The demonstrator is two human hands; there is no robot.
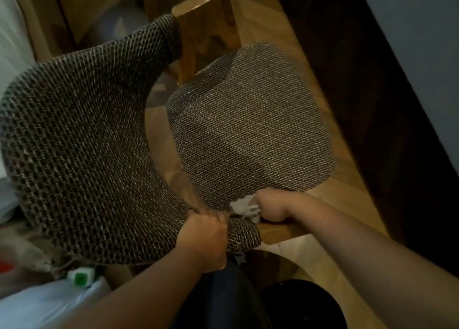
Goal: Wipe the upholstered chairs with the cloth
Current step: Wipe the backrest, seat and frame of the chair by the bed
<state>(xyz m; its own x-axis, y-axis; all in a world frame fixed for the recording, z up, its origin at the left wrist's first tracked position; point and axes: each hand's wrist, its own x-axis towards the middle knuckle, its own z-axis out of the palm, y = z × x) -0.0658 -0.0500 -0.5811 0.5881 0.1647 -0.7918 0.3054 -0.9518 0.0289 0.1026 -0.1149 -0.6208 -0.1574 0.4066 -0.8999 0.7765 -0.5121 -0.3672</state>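
- Wooden floor [330, 197] in a herringbone pattern runs under everything, dim and warm-toned, with a dark wall or furniture edge along the right side.
- At the centre stands the chair, seen from above: its padded seat [250, 127] is covered in coarse brown-and-cream woven fabric and sits right of middle.
- Its curved backrest [79, 155], in the same weave, wraps round the left side of the seat, from the upper middle down to the bottom centre.
- A white cloth [244, 208] is bunched at the near edge of the seat, in the gap between seat and backrest end.
- The right hand [272, 208] is curled into a fist round the cloth, pressing it against the seat's near edge; most of the cloth is hidden inside the grip.
- The left hand [203, 239] is closed over the near end of the backrest, fingers wrapped round the fabric edge, just beside the right hand.
- A wooden chair post [206, 28] rises at the far end of the backrest, and a wooden frame piece [280, 232] shows under the right wrist.
- Dark trousers fill the bottom centre between the forearms.
- At the lower left lie a white plastic bag [49, 304] and a small white object with a green square [80, 277]; what it is cannot be told.
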